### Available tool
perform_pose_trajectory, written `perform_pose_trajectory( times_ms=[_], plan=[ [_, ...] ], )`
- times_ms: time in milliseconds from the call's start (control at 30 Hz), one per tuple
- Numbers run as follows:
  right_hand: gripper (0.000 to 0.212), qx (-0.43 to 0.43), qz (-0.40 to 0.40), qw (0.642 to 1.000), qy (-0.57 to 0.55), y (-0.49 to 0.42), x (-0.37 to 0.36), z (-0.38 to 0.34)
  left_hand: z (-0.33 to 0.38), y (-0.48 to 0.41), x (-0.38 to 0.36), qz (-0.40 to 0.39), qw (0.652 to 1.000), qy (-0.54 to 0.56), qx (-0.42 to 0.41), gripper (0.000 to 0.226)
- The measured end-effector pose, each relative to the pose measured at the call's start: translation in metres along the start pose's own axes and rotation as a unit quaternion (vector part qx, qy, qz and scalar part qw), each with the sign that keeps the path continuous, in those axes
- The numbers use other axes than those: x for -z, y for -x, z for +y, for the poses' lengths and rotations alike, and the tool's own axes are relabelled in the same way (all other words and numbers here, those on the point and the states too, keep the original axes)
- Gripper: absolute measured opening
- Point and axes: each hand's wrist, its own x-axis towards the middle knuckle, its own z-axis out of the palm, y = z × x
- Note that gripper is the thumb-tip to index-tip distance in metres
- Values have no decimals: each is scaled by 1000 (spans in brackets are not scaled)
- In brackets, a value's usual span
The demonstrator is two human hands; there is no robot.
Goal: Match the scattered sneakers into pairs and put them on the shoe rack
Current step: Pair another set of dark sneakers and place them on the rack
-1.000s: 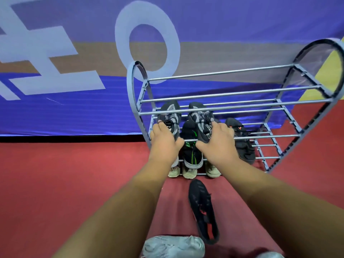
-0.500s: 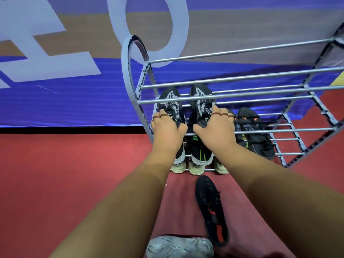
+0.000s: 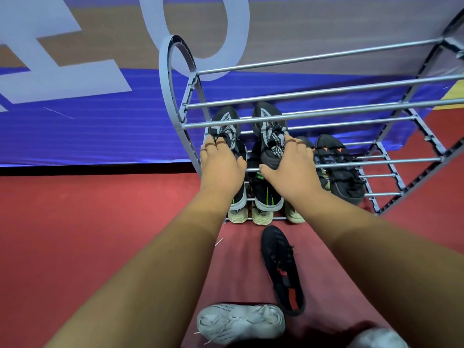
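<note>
The pair of black-and-grey knit sneakers, left one [image 3: 224,130] and right one [image 3: 270,129], lies toes-back on a middle tier of the shoe rack [image 3: 175,104], close to its left end frame, heels overhanging the front rail. The left hand [image 3: 221,163] grips the heel of the left sneaker and the right hand [image 3: 288,169] grips the heel of the right one, fingers [image 3: 292,141] curled over the collars. The rails are thin and spaced, so a sneaker pushed in crooked may tip between them onto the black-and-green pair [image 3: 263,197] on the tier below. Releasing before the soles bridge two rails risks a heel sliding forward off the front edge. On the red floor near the rack's front, a black sneaker with red accents [image 3: 282,268] and a white sneaker [image 3: 239,320] lie unpaired, easy to kick or trip over.
</note>
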Motion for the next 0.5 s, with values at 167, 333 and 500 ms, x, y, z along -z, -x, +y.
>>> perform_pose_trajectory(
  times_ms=[167,333,500],
  plan=[
    [72,28,45,999,12,33,7,8,-6,38,-1,43,998,4,-39,71],
    [59,42,57,997,33,75,-2,34,-15,103,-16,68,998,0,-11,71],
    [47,40,-17,995,95,120,-32,78,-46,149,-63,-108,993,-13,50,45]
  ],
)
